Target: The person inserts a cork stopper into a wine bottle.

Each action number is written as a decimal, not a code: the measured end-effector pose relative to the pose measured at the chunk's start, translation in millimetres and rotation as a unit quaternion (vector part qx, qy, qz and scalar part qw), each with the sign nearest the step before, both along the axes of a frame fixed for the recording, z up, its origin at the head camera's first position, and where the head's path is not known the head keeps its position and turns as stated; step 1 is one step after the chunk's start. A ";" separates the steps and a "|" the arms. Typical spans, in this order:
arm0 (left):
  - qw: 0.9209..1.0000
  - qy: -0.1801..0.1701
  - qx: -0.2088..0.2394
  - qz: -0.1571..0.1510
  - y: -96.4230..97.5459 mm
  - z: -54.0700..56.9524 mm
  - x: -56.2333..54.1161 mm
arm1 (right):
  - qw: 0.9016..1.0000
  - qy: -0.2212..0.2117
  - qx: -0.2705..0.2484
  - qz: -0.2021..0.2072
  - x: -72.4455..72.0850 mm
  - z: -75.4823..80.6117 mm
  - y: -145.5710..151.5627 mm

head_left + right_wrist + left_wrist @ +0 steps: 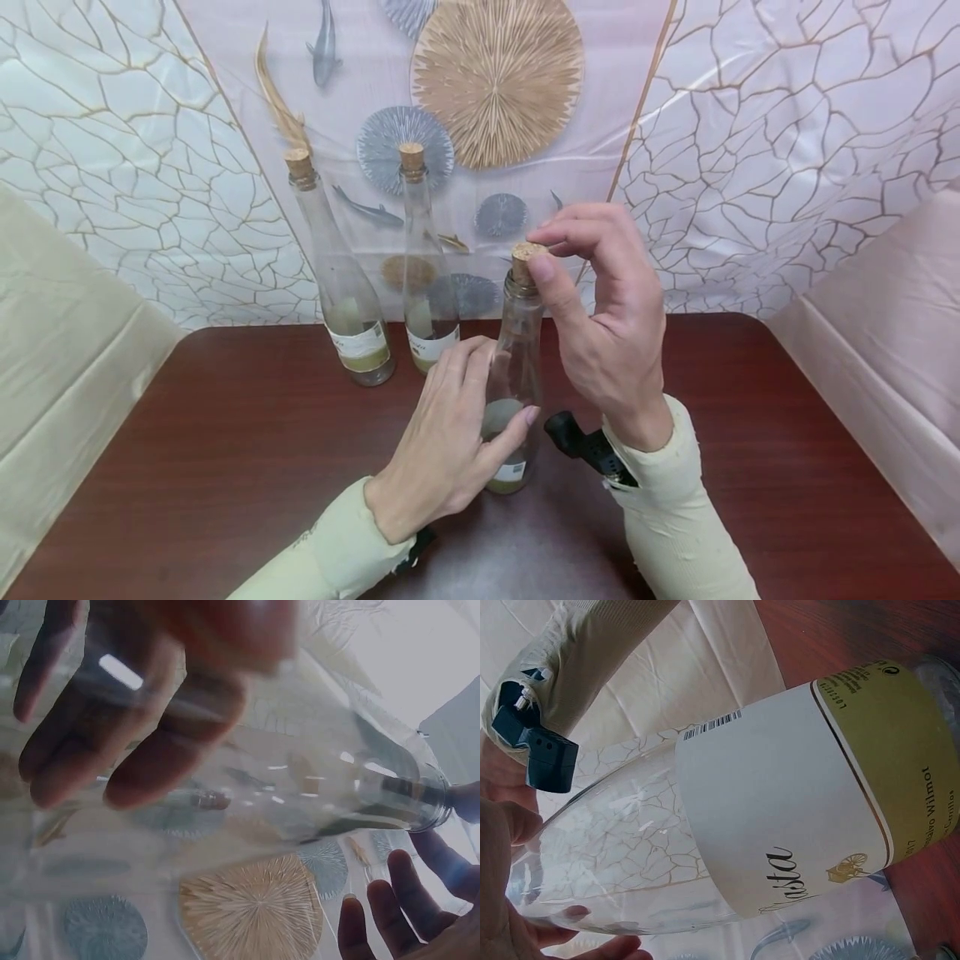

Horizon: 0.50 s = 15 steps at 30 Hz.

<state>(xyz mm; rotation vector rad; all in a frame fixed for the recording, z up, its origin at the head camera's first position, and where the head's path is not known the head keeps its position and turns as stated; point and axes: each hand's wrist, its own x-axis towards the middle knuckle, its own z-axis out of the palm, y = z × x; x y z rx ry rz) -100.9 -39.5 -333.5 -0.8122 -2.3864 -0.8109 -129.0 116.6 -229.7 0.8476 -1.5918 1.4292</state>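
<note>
A clear glass bottle (519, 337) stands upright near the middle of the table. My left hand (442, 437) grips its body, thumb on the near side and the other fingers around the far side. At the bottle's mouth, a cork (521, 268) sits partly in the neck. The thumb and index finger of my right hand (615, 325) pinch this cork. The left wrist view shows the bottle's white and olive label (772, 795) close up. Seen through the glass in the right wrist view are the left hand's fingers (150, 757).
Two similar bottles, one at the left (356, 292) and one beside it (429, 292), stand behind, each with a cork in its neck. They rest on a dark red-brown table (247, 442). Patterned cloth (705, 167) hangs behind the table's back edge.
</note>
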 end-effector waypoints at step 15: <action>1.000 0.002 -0.002 0.000 -1.0 0.6 -1.0 | 0.993 -0.075 -0.020 0.094 0.0 -1.0 2.4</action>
